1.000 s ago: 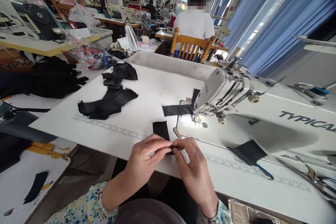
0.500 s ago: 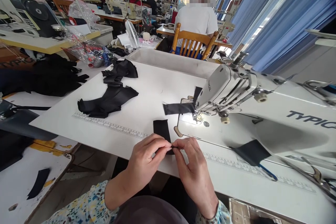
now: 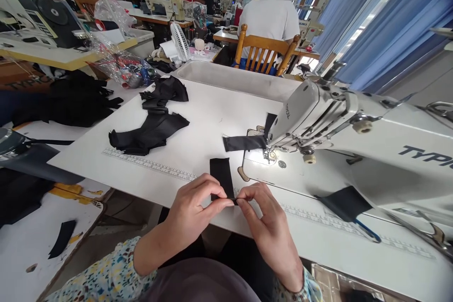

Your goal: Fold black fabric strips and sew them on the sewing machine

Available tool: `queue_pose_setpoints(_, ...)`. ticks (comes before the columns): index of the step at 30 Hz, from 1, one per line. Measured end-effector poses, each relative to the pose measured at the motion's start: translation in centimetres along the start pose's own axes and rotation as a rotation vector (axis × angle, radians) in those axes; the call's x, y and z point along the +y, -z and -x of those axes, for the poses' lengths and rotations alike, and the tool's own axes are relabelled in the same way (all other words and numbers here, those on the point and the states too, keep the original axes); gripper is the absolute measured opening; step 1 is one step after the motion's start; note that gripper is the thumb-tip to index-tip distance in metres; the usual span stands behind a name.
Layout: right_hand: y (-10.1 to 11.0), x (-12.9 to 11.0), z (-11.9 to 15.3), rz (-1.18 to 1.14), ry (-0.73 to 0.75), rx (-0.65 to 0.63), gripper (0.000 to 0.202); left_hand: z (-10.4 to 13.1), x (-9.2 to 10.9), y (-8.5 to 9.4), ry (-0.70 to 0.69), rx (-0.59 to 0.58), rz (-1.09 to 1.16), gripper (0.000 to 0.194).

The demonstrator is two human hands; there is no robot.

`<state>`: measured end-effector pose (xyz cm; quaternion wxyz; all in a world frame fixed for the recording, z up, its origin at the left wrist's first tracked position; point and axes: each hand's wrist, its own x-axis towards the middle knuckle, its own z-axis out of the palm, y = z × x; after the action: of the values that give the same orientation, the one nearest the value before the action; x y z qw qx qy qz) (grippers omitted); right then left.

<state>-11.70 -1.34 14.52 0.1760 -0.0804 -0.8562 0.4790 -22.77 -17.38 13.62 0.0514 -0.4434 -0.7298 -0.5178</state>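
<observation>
A black fabric strip [image 3: 221, 173] lies near the table's front edge, its near end pinched between both my hands. My left hand [image 3: 196, 210] grips that end from the left with thumb and forefinger. From the right, my right hand [image 3: 267, 226] pinches the same end, its fingertips close to the left ones. Beyond my hands, a second black fabric piece [image 3: 244, 143] lies with its right end at the needle area of the sewing machine [image 3: 318, 108]. A printed ruler scale [image 3: 152, 165] runs along the table under the strip.
Black fabric pieces [image 3: 148, 132] lie in piles at the table's left. To the right are a black fabric square [image 3: 348, 204], a blue-handled tool [image 3: 368, 231] and scissors [image 3: 424, 233]. Ahead, a person in a white shirt [image 3: 269, 19] sits on a wooden chair [image 3: 265, 49].
My fingertips have spread slightly apart along the strip's end, both hands still pinching it. The whole view has shifted a little, with the table appearing farther right.
</observation>
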Motion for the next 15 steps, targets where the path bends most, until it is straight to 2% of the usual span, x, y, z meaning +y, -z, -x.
queue_pose_setpoints(4, 0.5, -0.1, 0.8, 0.092, 0.034, -0.044, 0.012, 0.9, -0.3, 0.4, -0.071, -0.087, -0.016, 0.007)
queue_pose_setpoints(8, 0.6, 0.0, 1.9, 0.19, 0.066, -0.099, 0.013, 2.5, -0.7, 0.3, -0.111, -0.163, -0.053, 0.012)
queue_pose_setpoints(15, 0.9, 0.3, 3.0, 0.302, 0.081, -0.191, 0.017, 4.1, -0.3, 0.0, -0.084, -0.286, -0.148, 0.015)
